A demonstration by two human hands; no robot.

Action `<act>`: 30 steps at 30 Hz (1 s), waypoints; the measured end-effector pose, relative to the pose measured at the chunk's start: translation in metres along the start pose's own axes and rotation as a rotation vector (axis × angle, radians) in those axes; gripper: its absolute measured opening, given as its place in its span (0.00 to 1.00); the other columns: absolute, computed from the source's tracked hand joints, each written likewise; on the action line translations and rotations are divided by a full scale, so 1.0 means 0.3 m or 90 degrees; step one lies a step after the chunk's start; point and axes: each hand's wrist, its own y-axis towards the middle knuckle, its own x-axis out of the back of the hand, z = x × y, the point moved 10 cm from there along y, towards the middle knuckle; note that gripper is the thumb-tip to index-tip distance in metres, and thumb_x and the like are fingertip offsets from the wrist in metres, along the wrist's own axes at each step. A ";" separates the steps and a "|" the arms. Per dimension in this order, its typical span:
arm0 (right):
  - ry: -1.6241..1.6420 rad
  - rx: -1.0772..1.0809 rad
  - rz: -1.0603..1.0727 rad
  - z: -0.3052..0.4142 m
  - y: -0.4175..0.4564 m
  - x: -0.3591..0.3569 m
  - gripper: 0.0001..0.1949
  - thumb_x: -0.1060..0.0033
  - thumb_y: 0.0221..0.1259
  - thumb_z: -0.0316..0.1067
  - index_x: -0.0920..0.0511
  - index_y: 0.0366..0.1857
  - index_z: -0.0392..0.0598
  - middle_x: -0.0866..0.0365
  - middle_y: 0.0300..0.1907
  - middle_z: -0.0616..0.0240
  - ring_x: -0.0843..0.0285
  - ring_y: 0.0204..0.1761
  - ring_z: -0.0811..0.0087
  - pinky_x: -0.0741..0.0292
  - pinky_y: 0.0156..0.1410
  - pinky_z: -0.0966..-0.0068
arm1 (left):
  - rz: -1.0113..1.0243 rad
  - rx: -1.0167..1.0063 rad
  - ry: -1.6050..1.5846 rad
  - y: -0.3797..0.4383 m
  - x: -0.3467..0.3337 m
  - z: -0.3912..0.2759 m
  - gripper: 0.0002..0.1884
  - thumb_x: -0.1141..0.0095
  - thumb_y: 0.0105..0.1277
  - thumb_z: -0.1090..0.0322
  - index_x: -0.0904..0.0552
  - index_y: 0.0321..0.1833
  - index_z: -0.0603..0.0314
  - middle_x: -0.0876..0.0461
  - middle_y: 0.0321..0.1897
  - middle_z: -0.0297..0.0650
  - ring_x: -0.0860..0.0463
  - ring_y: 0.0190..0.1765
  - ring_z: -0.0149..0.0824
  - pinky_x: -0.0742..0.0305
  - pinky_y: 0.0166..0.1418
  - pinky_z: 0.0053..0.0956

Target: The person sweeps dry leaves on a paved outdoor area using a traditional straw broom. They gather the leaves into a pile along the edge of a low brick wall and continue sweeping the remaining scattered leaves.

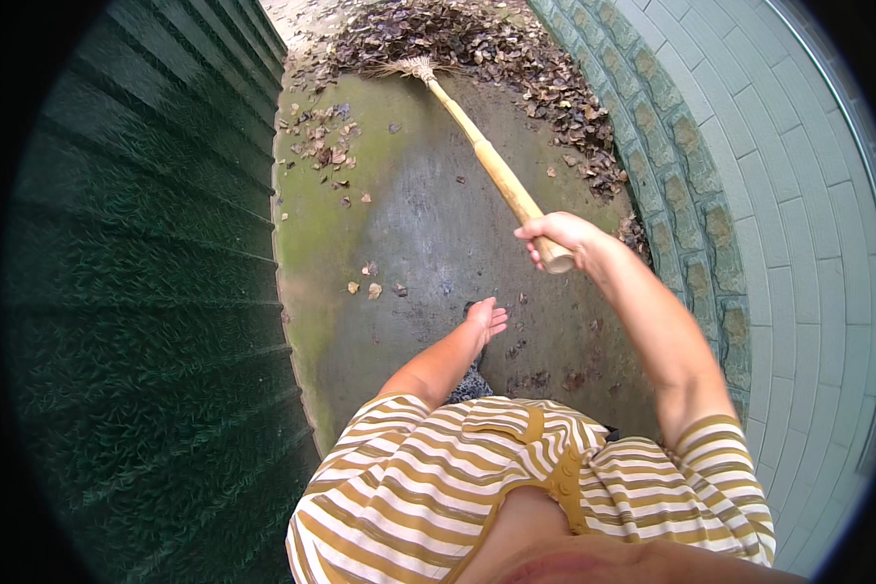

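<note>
My right hand [563,235] grips a bamboo-handled broom [507,177] close to the butt end of its pole. The pole slants away from me, up and to the left. At its far end the broom's splayed twig head [415,68] touches the near edge of a heap of dry brown leaves [467,36]. My left hand [486,318] hangs in front of my body with nothing in it, its fingers extended and the palm partly showing. Below it part of a dark patterned trouser leg [471,387] shows.
A dark green corrugated wall [153,255] runs along the left. On the right stands a stone-patterned base [675,190] under a pale tiled wall [796,219]. Loose leaves [328,146] lie on the mossy concrete ground [423,219], and more leaves line the right wall's foot.
</note>
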 end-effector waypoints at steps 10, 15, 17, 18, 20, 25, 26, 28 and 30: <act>-0.385 -0.136 -0.181 -0.557 -1.150 0.241 0.20 0.36 0.41 0.33 0.29 0.41 0.37 0.22 0.32 0.58 0.23 0.32 0.71 0.25 0.39 0.76 | 0.246 0.064 -0.203 -0.154 -0.370 -0.103 0.38 0.69 0.64 0.39 0.52 0.66 0.65 0.44 0.63 0.59 0.36 0.61 0.52 0.35 0.59 0.45; -0.529 -0.199 -0.261 -0.668 -1.392 0.215 0.21 0.40 0.38 0.35 0.28 0.39 0.37 0.22 0.33 0.48 0.22 0.36 0.58 0.27 0.44 0.70 | 0.262 0.008 -0.231 -0.063 -0.569 -0.070 0.33 0.67 0.65 0.41 0.40 0.59 0.66 0.27 0.48 0.54 0.24 0.49 0.50 0.26 0.50 0.45; -0.643 -0.219 -0.320 -0.689 -1.440 0.247 0.18 0.41 0.38 0.35 0.29 0.35 0.38 0.22 0.31 0.46 0.23 0.35 0.53 0.27 0.43 0.67 | 0.260 -0.088 -0.339 -0.009 -0.591 -0.139 0.23 0.64 0.66 0.44 0.32 0.44 0.60 0.24 0.30 0.47 0.22 0.34 0.46 0.24 0.38 0.45; -0.691 -0.252 -0.379 -0.733 -1.471 0.274 0.16 0.42 0.38 0.35 0.29 0.33 0.39 0.23 0.29 0.45 0.23 0.35 0.51 0.27 0.42 0.65 | 0.223 -0.061 -0.279 -0.037 -0.618 -0.120 0.22 0.63 0.66 0.45 0.32 0.43 0.60 0.25 0.29 0.46 0.23 0.32 0.45 0.24 0.36 0.45; -0.824 -0.262 -0.528 -0.771 -1.524 0.307 0.12 0.41 0.39 0.36 0.31 0.26 0.44 0.23 0.24 0.50 0.24 0.29 0.50 0.28 0.36 0.59 | 0.117 -0.031 -0.201 -0.134 -0.649 -0.109 0.17 0.57 0.65 0.50 0.32 0.40 0.60 0.29 0.25 0.41 0.25 0.27 0.40 0.24 0.32 0.40; -0.798 -0.214 -0.626 -1.067 -1.512 0.410 0.07 0.48 0.48 0.36 0.31 0.27 0.47 0.24 0.23 0.50 0.24 0.27 0.52 0.28 0.31 0.60 | 0.026 -0.120 -0.155 -0.054 -0.687 -0.110 0.12 0.50 0.63 0.59 0.33 0.38 0.60 0.30 0.23 0.40 0.27 0.23 0.35 0.26 0.24 0.32; -0.690 -0.201 -0.614 -1.147 -1.484 0.441 0.07 0.48 0.49 0.35 0.29 0.29 0.45 0.23 0.24 0.53 0.23 0.28 0.57 0.28 0.34 0.63 | 0.023 -0.146 -0.136 -0.092 -0.703 -0.135 0.12 0.50 0.62 0.60 0.33 0.38 0.61 0.30 0.23 0.40 0.28 0.22 0.35 0.26 0.23 0.31; -0.360 -0.147 -0.534 -1.202 -1.440 0.450 0.08 0.46 0.50 0.33 0.25 0.32 0.42 0.20 0.27 0.58 0.23 0.31 0.66 0.28 0.38 0.69 | 0.044 -0.208 -0.085 -0.144 -0.705 -0.222 0.10 0.48 0.60 0.66 0.33 0.37 0.62 0.30 0.20 0.39 0.28 0.18 0.34 0.27 0.18 0.30; -0.100 -0.107 -0.422 -1.140 -1.386 0.423 0.10 0.43 0.50 0.33 0.23 0.35 0.40 0.20 0.31 0.64 0.26 0.33 0.75 0.29 0.41 0.74 | 0.009 -0.368 0.110 -0.233 -0.732 -0.375 0.14 0.44 0.54 0.71 0.34 0.37 0.68 0.27 0.24 0.45 0.23 0.20 0.37 0.25 0.20 0.31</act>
